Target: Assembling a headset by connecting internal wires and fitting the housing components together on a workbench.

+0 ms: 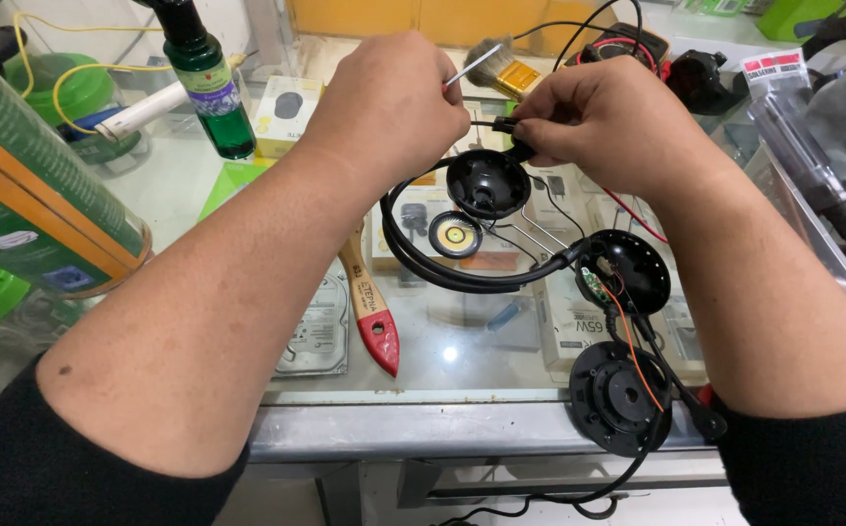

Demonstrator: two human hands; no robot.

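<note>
While hands [501,112] crowd headset [486,185], counter edge [413,429] near

A glass-topped counter [199,185] with a grey metal front edge [413,429] fills the view, and small boxes show beneath the glass. A ceiling light glints as a bright spot [450,354] on the pane. At the far side runs a yellow panel [462,18]. Under the counter's edge, pale floor [277,502] shows.

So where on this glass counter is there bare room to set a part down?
Bare glass top lies between the green bottle and left forearm. The far edge by the brush, and under the headphones near the paintbrush, is crowded.
</note>
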